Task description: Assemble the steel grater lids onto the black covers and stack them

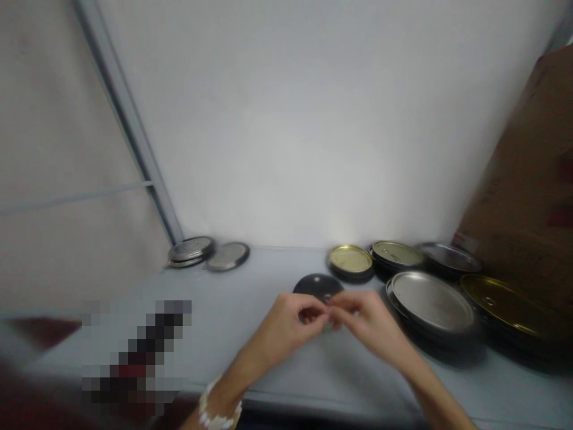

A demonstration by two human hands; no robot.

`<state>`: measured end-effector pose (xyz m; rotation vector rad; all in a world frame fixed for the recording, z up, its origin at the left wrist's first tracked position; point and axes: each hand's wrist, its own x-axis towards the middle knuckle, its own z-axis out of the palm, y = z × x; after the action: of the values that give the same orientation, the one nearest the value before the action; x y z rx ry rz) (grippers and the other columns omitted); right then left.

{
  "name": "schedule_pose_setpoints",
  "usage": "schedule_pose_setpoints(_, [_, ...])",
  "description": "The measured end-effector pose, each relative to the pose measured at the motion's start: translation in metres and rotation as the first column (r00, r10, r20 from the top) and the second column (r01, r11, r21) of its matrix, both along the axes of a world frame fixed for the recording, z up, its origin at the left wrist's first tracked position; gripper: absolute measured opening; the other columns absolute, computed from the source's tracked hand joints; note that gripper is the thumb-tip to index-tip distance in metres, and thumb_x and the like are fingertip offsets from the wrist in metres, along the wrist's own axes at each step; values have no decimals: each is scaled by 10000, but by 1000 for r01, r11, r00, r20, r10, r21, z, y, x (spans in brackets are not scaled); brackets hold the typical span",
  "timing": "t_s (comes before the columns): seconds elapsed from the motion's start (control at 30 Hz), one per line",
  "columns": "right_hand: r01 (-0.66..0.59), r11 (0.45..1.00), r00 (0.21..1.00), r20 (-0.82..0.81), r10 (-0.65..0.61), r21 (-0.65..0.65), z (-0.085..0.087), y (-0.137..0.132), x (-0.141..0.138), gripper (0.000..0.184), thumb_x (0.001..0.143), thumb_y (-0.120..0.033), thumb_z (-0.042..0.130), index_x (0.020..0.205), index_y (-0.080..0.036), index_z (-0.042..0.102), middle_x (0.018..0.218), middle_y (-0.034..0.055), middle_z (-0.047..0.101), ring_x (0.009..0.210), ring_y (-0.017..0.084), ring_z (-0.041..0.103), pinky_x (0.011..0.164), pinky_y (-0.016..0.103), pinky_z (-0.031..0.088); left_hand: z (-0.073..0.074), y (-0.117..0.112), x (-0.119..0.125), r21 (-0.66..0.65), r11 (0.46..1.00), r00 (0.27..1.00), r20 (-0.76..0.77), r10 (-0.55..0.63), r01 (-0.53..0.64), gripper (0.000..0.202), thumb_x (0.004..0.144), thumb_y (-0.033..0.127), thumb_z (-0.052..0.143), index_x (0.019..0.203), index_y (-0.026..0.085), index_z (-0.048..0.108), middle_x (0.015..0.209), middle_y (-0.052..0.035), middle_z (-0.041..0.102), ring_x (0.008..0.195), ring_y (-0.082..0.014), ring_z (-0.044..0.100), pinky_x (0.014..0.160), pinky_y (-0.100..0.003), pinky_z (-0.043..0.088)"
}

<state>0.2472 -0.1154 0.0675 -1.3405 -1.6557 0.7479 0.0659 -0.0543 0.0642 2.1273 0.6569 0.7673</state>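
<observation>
Our left hand [286, 327] and right hand [372, 325] meet at the near middle of the table [277, 364]. Both have their fingers curled in, with the tips pinched together where the two hands touch. They close right at the near edge of a dark round metal lid [317, 284], which lies flat at twelve o'clock from the fingertips. The blur keeps us from telling whether we grip that edge or some small thing between the tips. A white beaded bracelet [218, 413] sits on the left wrist.

As for how far along things are, we judge this lid the only one in hand. From one to three o'clock lie five more. They are a small gold-coloured round lid [350, 260], a second gold lid [397, 253] on a dark stack, a shallow silver lid [450, 257] behind, a large silver round lid [430, 297] nearest the right hand, and a large gold lid [508, 306] beside it. At ten o'clock, well apart from the hands, lie a perforated silver disc [191, 247] and a plain grey disc [229, 255], touching or nearly so.

The table is smooth and pale grey-blue, and it runs back to a plain white wall [304, 119]. A grey metal post [128, 128] leans up at eleven o'clock. A brown cardboard box [528, 191] stands at two o'clock behind the lids.
</observation>
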Motion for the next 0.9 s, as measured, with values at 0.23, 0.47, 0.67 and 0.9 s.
schedule_pose_setpoints(0.23, [50, 998, 997, 54, -52, 32, -2, -1, -2, 220, 855, -223, 567, 733, -154, 736, 692, 46, 736, 667, 175, 666, 612, 231, 448, -9, 4, 1, 53, 998, 1000, 13, 15, -16, 159, 848, 209, 635, 833, 150, 782, 770, -25, 752, 684, -135, 645, 641, -200, 471])
schedule_pose_setpoints(0.47, [74, 996, 994, -79, -79, -58, -6, 2, -4, 193, 820, -235, 592, 689, -147, 704, 633, 43, 706, 602, 168, 661, 568, 227, 456, -7, 4, 3, 143, 989, 999, 14, 34, -36, 122, 808, 151, 648, 812, 162, 770, 789, -34, 759, 685, -146, 654, 675, -219, 501])
schedule_pose_setpoints(0.67, [71, 995, 987, -140, -81, -75, -9, 5, -3, 214, 821, -304, 627, 697, -147, 704, 638, 51, 714, 596, 171, 669, 572, 237, 478, -11, 4, 4, 218, 975, 999, 30, 44, -49, 116, 808, 130, 655, 837, 176, 757, 821, -31, 764, 712, -148, 673, 697, -222, 515])
schedule_pose_setpoints(0.9, [33, 994, 976, -213, -54, -100, -12, 10, 2, 351, 822, -454, 656, 634, -157, 648, 578, 41, 684, 541, 154, 635, 515, 229, 437, -24, 5, 13, 418, 903, 987, 158, 37, -101, 130, 847, 110, 612, 866, 175, 724, 841, -41, 758, 735, -146, 680, 748, -237, 531])
